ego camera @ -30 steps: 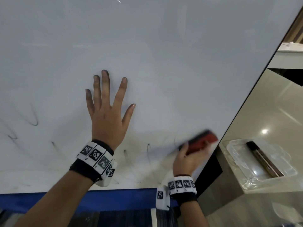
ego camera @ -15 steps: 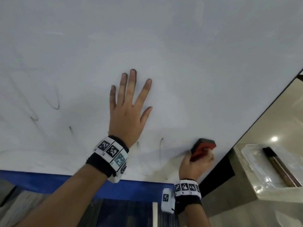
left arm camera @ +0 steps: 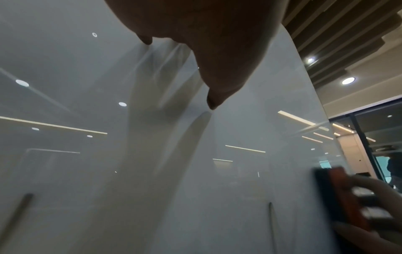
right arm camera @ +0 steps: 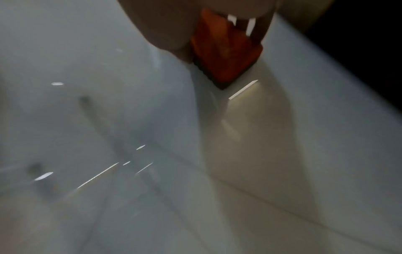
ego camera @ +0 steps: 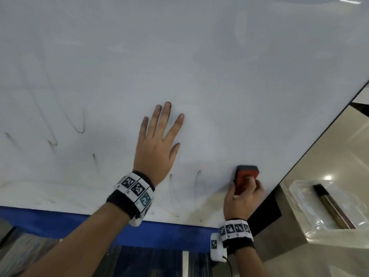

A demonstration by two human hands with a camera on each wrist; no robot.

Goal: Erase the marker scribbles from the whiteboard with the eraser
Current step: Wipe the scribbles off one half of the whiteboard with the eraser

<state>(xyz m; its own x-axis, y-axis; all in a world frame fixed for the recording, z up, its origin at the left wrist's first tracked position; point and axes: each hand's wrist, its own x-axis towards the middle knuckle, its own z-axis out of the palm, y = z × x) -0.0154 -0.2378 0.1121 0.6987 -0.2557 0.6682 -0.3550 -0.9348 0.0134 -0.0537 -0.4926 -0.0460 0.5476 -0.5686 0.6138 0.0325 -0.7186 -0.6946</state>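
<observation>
Since a second ago we've swung the eraser (ego camera: 246,177) from slanted to upright at the whiteboard's (ego camera: 199,66) lower right. Right hand (ego camera: 242,198) grips it, long axis pointing up the board. Left hand (ego camera: 157,144) lies flat, fingers (ego camera: 167,116) spread. Head view shows scribbles (ego camera: 77,124) left; the left wrist view shows the dark felt edge (left arm camera: 320,190) on the board. Clear tray (ego camera: 311,198) sits right.

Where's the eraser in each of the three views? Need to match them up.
Head: eraser low and right of centre, gripped by the right hand against the whiteboard.
Left wrist: blurred at the right edge.
Right wrist: top centre, under the fingers.
Shared landmark: the curved marker stroke left of the eraser.
</observation>
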